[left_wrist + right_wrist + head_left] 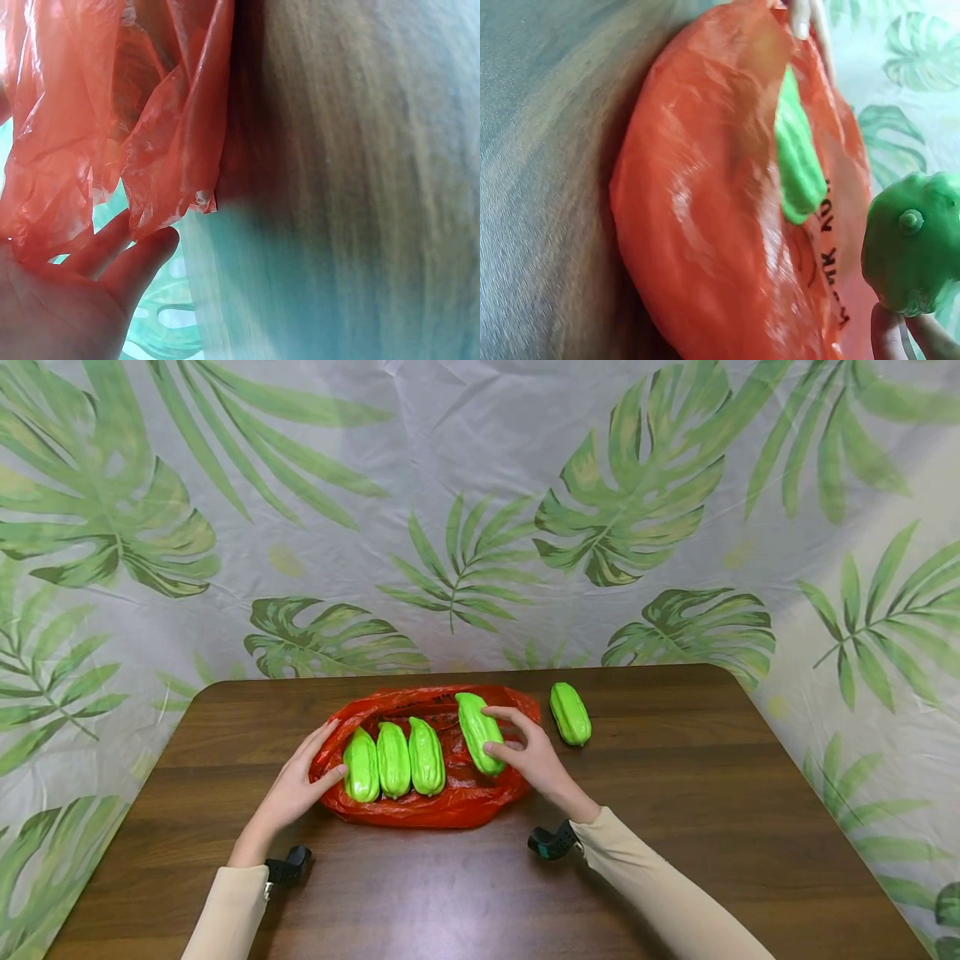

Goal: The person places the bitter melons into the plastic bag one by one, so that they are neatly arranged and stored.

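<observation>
A red plastic bag [450,810] lies on the table with its mouth spread wide. Three light green ridged gourds, such as the middle gourd [393,760], sit side by side in its left part. My left hand [300,785] holds the bag's left rim, its thumb beside the leftmost gourd [362,766]; red film drapes over the fingers in the left wrist view. Over the right part of the mouth, my right hand [536,760] grips another green gourd [478,735] between thumb and fingers. Its stubby end [910,221] faces the right wrist camera.
One more green gourd [571,714] lies on the table to the right of the bag, near the back edge. The brown wooden table [712,810] backs onto a leaf-print cloth [465,460]. Black bands with devices, including the right band [552,841], are on both wrists.
</observation>
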A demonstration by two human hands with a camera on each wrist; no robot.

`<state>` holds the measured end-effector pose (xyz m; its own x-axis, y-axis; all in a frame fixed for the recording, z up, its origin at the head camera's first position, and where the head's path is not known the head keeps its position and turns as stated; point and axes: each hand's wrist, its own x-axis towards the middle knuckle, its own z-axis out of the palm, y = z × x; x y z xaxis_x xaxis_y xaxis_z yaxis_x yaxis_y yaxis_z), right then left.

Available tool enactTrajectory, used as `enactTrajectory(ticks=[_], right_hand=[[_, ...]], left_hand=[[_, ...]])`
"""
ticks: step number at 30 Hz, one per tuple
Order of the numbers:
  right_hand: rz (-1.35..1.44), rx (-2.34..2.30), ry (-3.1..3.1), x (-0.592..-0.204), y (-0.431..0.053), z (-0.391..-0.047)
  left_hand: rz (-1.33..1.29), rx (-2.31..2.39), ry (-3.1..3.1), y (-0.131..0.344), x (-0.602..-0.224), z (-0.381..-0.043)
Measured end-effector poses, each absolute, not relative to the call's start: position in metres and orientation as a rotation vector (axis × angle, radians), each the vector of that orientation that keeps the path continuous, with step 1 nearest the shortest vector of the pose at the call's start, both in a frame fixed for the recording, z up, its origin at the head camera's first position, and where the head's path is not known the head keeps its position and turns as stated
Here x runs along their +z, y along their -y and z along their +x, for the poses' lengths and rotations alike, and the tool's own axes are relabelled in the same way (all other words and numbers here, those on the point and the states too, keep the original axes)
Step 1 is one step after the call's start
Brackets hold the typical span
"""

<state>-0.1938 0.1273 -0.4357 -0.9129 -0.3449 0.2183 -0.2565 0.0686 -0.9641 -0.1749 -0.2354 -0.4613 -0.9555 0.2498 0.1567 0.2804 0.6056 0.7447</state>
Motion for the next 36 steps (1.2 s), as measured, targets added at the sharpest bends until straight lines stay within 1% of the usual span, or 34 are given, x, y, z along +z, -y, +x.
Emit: enactTrajectory(ticks=[9,16,19,22,29,36], right_hand=[[-0.608,-1.931,-2.26,-0.442,-0.112,-0.192],[-0.538,-1.847,-2.278,-0.419,-0.101,-0.179],[-0.524,-1.807,-2.305,-0.416,-0.097,-0.177],[-0.514,-1.779,-2.335,-0.419,-0.093,-0.177],[-0.505,-1.758,-2.387,-0.456,-0.09,-0.192],[-0.523,-1.677,-2.473,-0.461,-0.092,-0.193]], left_hand=[[-0.456,-1.297,2.783,0.235,-0.461,-0.174],[-0.453,-1.296,2.787,0.235,-0.462,-0.173],[-0.454,-1.293,2.786,0.235,-0.462,-0.173],[-0.452,-1.294,2.787,0.235,-0.462,-0.173],[-0.452,-1.303,2.789,0.234,-0.461,-0.173],[-0.46,-1.299,2.785,0.234,-0.46,-0.173]])
